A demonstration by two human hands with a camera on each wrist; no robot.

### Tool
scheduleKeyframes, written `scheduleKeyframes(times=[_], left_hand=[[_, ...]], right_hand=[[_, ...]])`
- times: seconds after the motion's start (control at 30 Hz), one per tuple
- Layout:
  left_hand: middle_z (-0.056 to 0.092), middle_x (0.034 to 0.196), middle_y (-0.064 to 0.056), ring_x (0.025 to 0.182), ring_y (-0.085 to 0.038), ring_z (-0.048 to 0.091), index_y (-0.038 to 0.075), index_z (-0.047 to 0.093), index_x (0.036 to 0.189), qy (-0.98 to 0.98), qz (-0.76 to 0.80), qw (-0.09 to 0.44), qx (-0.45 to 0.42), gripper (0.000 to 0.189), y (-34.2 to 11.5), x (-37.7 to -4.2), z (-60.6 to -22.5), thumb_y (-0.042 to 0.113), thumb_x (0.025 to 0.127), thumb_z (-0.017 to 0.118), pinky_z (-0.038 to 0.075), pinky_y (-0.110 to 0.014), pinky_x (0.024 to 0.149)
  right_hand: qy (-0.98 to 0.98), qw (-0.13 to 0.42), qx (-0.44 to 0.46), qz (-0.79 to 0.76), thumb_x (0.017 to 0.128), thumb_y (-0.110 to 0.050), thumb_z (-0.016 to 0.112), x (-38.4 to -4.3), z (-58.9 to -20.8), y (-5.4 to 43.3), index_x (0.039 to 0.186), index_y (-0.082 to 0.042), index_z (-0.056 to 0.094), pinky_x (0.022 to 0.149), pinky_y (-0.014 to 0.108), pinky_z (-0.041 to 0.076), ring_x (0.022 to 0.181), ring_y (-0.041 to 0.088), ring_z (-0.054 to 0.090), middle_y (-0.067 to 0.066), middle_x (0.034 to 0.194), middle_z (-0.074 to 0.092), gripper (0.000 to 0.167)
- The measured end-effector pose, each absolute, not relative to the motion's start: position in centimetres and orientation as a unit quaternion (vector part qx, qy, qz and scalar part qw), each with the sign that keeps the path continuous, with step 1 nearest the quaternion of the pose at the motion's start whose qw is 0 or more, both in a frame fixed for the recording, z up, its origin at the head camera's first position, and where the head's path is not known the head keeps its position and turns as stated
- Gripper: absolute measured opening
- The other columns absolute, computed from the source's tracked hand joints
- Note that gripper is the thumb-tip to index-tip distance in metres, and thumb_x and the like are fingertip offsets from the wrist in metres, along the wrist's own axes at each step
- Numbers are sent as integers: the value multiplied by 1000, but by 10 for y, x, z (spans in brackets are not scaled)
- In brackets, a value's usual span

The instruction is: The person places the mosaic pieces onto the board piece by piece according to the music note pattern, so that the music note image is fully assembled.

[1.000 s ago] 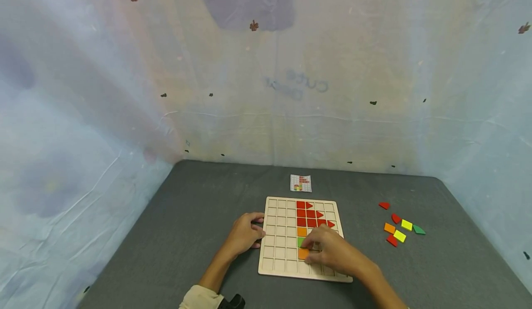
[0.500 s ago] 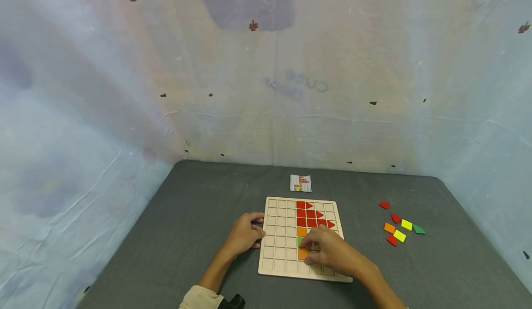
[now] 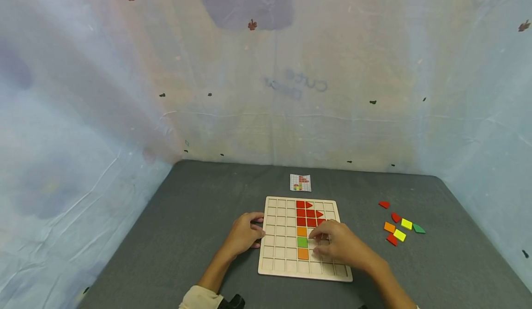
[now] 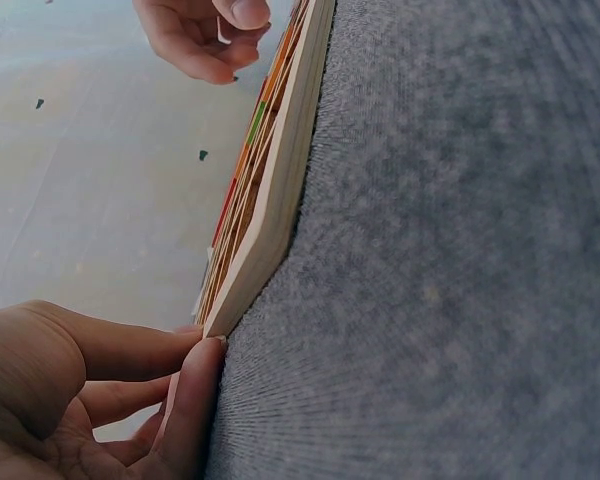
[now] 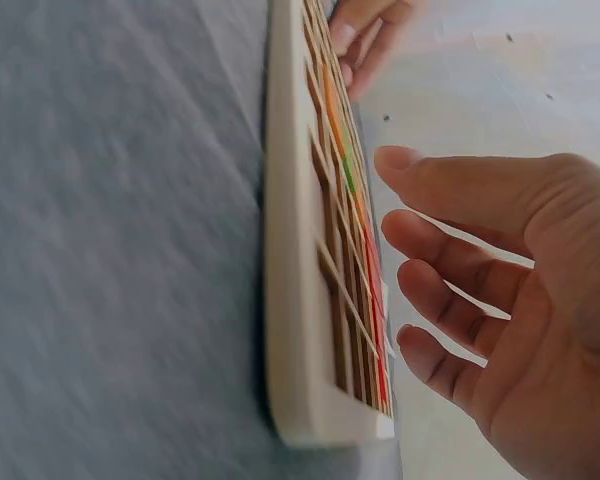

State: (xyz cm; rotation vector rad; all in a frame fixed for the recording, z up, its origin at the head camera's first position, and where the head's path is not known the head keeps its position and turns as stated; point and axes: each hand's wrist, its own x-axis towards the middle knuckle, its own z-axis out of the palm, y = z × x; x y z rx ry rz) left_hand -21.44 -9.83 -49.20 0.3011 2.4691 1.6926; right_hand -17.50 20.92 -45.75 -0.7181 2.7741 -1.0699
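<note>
A square wooden grid board (image 3: 274, 269) lies on the dark grey table. My left hand (image 3: 242, 233) pinches its left edge, with thumb and fingertips on the wooden rim (image 4: 265, 240) in the left wrist view. Over the board's right half hovers my right hand (image 3: 341, 243); in the right wrist view its loosely bent fingers (image 5: 455, 310) hold nothing. Down one column run an orange square (image 3: 301, 232), a green square (image 3: 302, 242) and another orange square (image 3: 303, 254). Above them sit rows of red squares (image 3: 301, 213) ending in red triangles (image 3: 319, 214); the lowest row's end is hidden behind the right hand.
A small pattern card (image 3: 300, 183) lies behind the board. To the right are loose tiles: yellow squares (image 3: 406, 224), an orange square (image 3: 389, 227), a green pointed piece (image 3: 419, 228) and several red pieces (image 3: 384, 204). A pale patterned cloth (image 3: 249, 129) hangs behind the table.
My right hand has lifted off the green square and shifted right, uncovering that square and the lower orange one. My left hand stays at the board's edge.
</note>
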Motion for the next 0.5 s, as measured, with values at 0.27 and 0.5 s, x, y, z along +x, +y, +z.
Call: scheduleKeyframes(times=[0.27, 0.5], left_hand=[[63, 129, -19, 92, -20, 71, -6, 63, 139, 821, 559, 65, 100, 52, -98, -215, -492, -6, 89, 74, 64, -34, 58], [62, 129, -20, 93, -20, 71, -7, 62, 140, 819, 562, 68, 100, 52, -99, -215, -492, -5, 90, 74, 64, -33, 59]], right_hand=[[918, 45, -181, -350, 90, -23, 86, -181, -450, 234, 115, -13, 78, 73, 26, 53, 88, 12, 60, -6, 97, 68, 28], [922, 28, -138, -361, 90, -25, 86, -181, -441, 264, 118, -13, 78, 72, 28, 54, 90, 14, 62, -1, 105, 72, 32]])
